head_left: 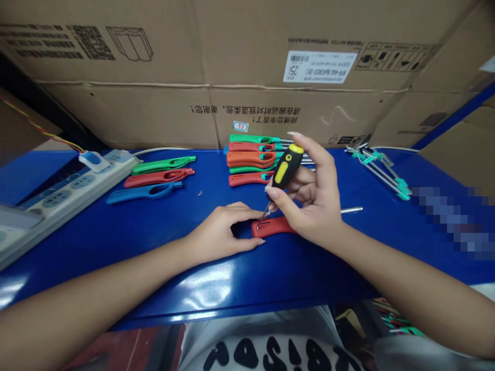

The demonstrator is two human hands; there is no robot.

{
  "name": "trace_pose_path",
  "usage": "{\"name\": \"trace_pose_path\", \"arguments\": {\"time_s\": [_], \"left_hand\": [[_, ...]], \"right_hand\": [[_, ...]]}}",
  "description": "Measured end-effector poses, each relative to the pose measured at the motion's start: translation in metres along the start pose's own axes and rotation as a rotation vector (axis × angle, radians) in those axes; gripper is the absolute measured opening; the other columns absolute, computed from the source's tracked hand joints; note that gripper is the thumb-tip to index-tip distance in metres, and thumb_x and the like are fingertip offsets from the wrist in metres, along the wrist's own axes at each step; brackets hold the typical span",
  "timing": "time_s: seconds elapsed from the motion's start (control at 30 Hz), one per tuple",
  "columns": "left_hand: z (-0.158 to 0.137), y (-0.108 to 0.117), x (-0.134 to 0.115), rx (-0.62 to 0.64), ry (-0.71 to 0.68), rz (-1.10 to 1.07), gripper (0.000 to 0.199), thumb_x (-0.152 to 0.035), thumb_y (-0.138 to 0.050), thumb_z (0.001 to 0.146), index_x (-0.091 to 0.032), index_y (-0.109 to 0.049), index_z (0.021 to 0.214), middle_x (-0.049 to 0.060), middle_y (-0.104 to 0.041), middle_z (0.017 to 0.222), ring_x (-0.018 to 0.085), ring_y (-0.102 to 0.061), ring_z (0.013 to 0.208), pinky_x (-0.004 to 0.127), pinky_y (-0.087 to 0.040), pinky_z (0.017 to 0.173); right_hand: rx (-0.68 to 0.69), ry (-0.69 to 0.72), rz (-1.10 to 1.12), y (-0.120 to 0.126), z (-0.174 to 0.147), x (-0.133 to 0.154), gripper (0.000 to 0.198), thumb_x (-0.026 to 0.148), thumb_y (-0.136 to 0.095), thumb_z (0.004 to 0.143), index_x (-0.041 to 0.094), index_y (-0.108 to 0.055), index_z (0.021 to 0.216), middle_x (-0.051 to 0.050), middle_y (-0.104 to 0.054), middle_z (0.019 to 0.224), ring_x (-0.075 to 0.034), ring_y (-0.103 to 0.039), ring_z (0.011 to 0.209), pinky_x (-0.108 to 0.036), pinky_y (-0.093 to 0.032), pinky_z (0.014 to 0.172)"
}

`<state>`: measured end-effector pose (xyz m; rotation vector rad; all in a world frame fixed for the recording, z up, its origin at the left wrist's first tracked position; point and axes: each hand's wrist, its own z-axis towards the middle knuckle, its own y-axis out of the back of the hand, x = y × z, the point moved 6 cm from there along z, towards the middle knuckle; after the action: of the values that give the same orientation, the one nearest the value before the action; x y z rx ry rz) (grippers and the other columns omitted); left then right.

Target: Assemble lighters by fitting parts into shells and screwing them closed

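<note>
My right hand [320, 203] grips a black and yellow screwdriver [286, 167], which is tilted with its tip down. The tip meets the handle end of a red long-necked lighter [275, 226] lying flat on the blue table [154, 268]. My left hand [216, 232] pinches that end of the lighter between thumb and fingers. The lighter's middle is hidden behind my right hand; its metal tube [351, 209] emerges on the right. A few small screws [200, 193] lie left of it, beyond my left hand.
Several lighters [251, 158] are stacked at the back. Green [162, 165], red [160, 178] and blue [145, 192] handle shells lie at left, beside a power strip [58, 198]. Metal tubes with green parts [382, 170] lie at right. A cardboard wall [154, 113] stands behind.
</note>
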<state>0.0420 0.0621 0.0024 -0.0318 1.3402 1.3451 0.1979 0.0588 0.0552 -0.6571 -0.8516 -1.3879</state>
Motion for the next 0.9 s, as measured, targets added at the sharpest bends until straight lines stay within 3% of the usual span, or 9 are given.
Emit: {"name": "trace_pose_path", "arguments": {"time_s": [0.3,0.53,0.7,0.9], "left_hand": [[0.0003,-0.0006,-0.0008,0.008,-0.031,-0.008,0.039,-0.028,-0.080,0.083,-0.019,-0.072,0.120,0.008,-0.077,0.111,0.023,-0.071,0.105,0.037,-0.056,0.095],[0.0010,-0.0015,-0.0020,0.042,-0.030,-0.011,0.038,-0.027,-0.078,0.084,-0.020,-0.071,0.121,0.009,-0.076,0.115,0.025,-0.069,0.108,0.040,-0.055,0.097],[0.0015,-0.0018,-0.0023,0.056,-0.031,-0.014,0.038,-0.028,-0.078,0.085,-0.019,-0.071,0.122,0.010,-0.076,0.115,0.025,-0.069,0.109,0.040,-0.054,0.098],[-0.0003,-0.0030,0.0003,0.039,-0.049,0.002,0.035,-0.028,-0.079,0.084,-0.017,-0.072,0.116,0.009,-0.076,0.112,0.025,-0.069,0.106,0.039,-0.054,0.096]], "right_hand": [[0.082,0.104,-0.054,-0.0024,-0.0026,-0.0016,0.069,0.019,-0.071,0.089,0.038,-0.037,0.147,-0.001,-0.069,0.112,-0.014,-0.071,0.079,-0.030,-0.065,0.066],[0.077,0.143,-0.079,-0.0037,-0.0044,0.0005,0.072,0.016,-0.074,0.086,0.038,-0.041,0.147,-0.004,-0.060,0.138,-0.019,-0.073,0.096,-0.029,-0.065,0.066],[0.085,0.094,-0.063,-0.0047,-0.0039,-0.0028,0.074,0.017,-0.072,0.089,0.039,-0.037,0.150,-0.003,-0.066,0.125,-0.017,-0.073,0.085,-0.029,-0.065,0.065],[0.115,0.336,-0.219,-0.0038,-0.0043,0.0044,0.076,0.020,-0.072,0.089,0.035,-0.035,0.153,-0.007,-0.051,0.151,-0.014,-0.073,0.089,-0.028,-0.066,0.071]]}}
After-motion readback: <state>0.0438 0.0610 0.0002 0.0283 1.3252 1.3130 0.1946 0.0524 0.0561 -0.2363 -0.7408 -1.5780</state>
